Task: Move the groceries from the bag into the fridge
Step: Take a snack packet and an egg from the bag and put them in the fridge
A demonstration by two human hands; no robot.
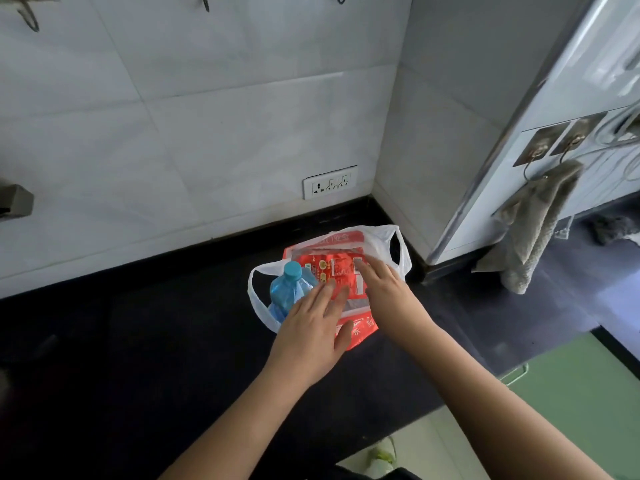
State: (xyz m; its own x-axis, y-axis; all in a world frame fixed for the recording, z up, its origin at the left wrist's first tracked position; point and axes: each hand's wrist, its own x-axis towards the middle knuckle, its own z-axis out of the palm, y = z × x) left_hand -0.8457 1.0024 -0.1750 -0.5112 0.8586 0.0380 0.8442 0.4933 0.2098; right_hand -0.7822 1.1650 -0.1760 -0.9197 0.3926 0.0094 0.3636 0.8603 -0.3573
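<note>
Your plastic bag (381, 242), thin, white and crinkled with red print, sits on the glossy black table (138, 341) near the tiled corner, its two loop handles spread left and right. Inside, a blue translucent water bottle (289, 289) lies tilted, its long axis running toward you and its round cap pointing up and away toward the wall. Beside it lies a flat, shiny red packet (341, 268). Your left hand (313, 332) rests flat, fingers straight, across bottle and packet. Your right hand (384, 284) lies open too, fingertips touching the packet.
</note>
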